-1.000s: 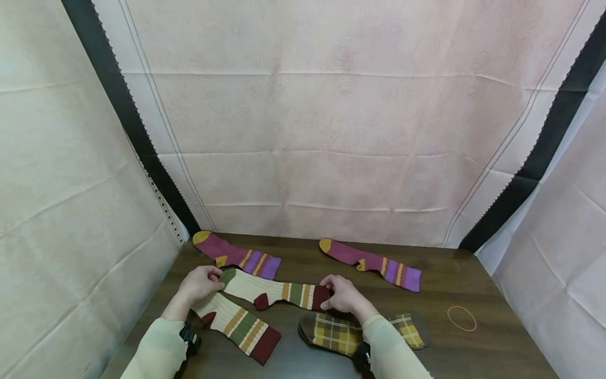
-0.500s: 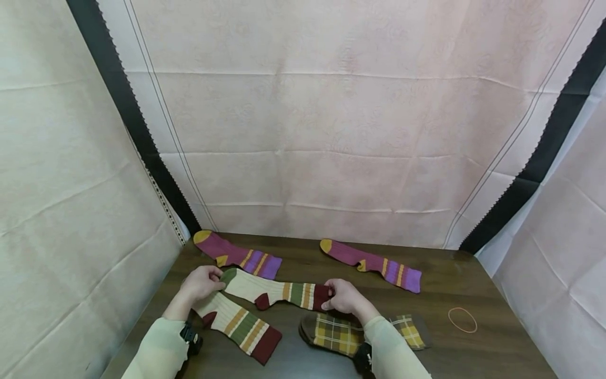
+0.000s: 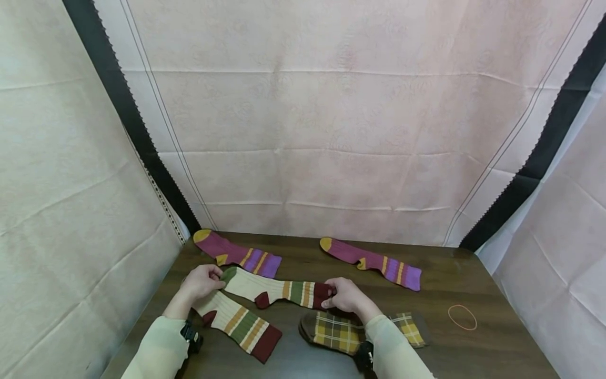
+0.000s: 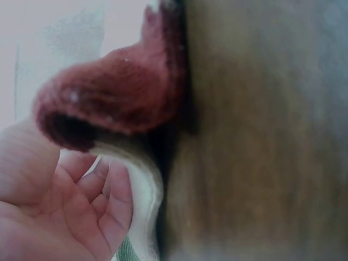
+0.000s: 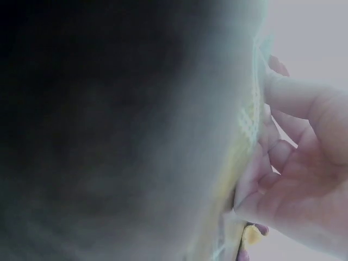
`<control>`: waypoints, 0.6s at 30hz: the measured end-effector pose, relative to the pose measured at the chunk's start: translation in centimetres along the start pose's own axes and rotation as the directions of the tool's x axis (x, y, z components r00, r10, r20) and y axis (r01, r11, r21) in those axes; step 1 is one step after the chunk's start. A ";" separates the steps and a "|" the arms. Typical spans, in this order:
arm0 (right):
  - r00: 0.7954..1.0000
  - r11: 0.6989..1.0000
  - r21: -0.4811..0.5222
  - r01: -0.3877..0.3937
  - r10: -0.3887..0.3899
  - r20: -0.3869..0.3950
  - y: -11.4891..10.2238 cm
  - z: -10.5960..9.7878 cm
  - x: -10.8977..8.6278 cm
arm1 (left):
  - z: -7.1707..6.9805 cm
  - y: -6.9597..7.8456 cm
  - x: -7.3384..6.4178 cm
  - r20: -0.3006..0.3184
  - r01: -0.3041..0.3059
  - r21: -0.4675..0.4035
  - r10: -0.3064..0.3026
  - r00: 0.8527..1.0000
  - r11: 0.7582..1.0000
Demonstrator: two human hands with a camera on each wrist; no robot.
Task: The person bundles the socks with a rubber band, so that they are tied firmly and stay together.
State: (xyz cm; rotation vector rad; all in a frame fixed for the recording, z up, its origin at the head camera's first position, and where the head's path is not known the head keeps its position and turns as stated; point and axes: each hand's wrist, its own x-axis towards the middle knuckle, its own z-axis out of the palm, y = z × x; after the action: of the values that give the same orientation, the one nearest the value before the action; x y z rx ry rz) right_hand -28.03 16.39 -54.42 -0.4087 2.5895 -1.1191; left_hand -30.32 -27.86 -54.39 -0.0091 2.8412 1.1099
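Note:
A cream striped sock point(image 3: 255, 285) with a green toe and dark red heel and cuff lies stretched sideways across the table. My left hand point(image 3: 202, 283) pinches it at the toe; my right hand point(image 3: 347, 297) grips the cuff end. Just below lies a matching cream sock point(image 3: 241, 327), slanting down to the right, its toe end hidden under my left hand. In the left wrist view its dark red heel point(image 4: 125, 87) stands up close to the camera, with the curled fingers point(image 4: 117, 190) behind. A folded pair of yellow plaid socks point(image 3: 338, 331) lies beneath my right forearm.
Two purple socks with yellow toes lie at the back of the dark wooden table point(image 3: 492, 342), one purple sock point(image 3: 224, 251) on the left and the other purple sock point(image 3: 350, 253) on the right. A thin rubber band point(image 3: 462, 317) rests at the right. Pale fabric walls point(image 3: 331, 158) enclose the table.
My right hand has shifted very slightly at the cuff. Both hands keep their hold on the upper striped sock, and the other socks lie where they were.

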 end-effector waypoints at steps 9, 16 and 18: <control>1.000 1.000 0.009 0.005 -0.005 0.022 0.0 -0.2 -0.1 | -0.1 -0.1 0.2 0.010 0.003 0.013 -0.003 1.000 1.000; 0.999 1.000 0.006 0.018 -0.019 0.032 0.2 -0.4 -0.1 | -0.1 -0.3 0.4 0.011 0.010 0.036 -0.010 1.000 0.999; 0.999 1.000 0.008 0.023 -0.023 0.031 0.1 -0.4 -0.1 | -0.1 -0.3 0.5 0.007 0.014 0.035 -0.014 1.000 0.999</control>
State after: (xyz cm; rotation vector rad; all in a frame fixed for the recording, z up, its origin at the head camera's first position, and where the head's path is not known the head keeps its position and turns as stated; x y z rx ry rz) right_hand -28.11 16.76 -54.23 -0.4513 2.5585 -1.1211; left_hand -30.78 -28.12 -54.60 -0.0222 2.8496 1.0552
